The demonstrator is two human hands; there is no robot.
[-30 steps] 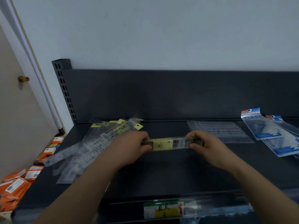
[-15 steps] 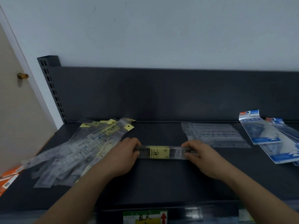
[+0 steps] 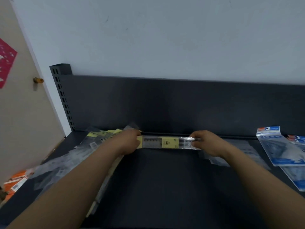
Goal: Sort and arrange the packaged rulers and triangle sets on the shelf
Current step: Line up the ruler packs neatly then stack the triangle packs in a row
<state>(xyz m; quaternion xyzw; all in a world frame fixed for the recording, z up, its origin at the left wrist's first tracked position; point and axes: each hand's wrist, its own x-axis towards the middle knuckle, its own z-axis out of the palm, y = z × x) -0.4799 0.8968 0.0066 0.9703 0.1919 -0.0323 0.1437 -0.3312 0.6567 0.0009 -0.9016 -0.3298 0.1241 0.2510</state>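
A clear packaged ruler [image 3: 166, 142] with a yellow label lies sideways near the back of the dark shelf [image 3: 161, 184], close to the back panel. My left hand [image 3: 127, 142] grips its left end and my right hand [image 3: 206, 141] pinches its right end. A loose pile of similar clear ruler packs [image 3: 69, 159] with yellow tags spreads over the shelf's left side, partly under my left forearm. Blue-and-white triangle set packs [image 3: 279, 146] lie at the right. Flat clear packs [image 3: 244, 149] rest behind my right wrist.
The shelf's dark back panel [image 3: 181, 104] rises just behind the ruler, with a slotted upright post [image 3: 61, 96] at its left. Orange boxes [image 3: 16, 180] lie on the floor at the lower left. A door with a brass knob [image 3: 38, 80] stands to the left.
Both hands have carried the ruler pack away from me, from mid-shelf to the back edge by the panel. The camera has tilted up and closer.
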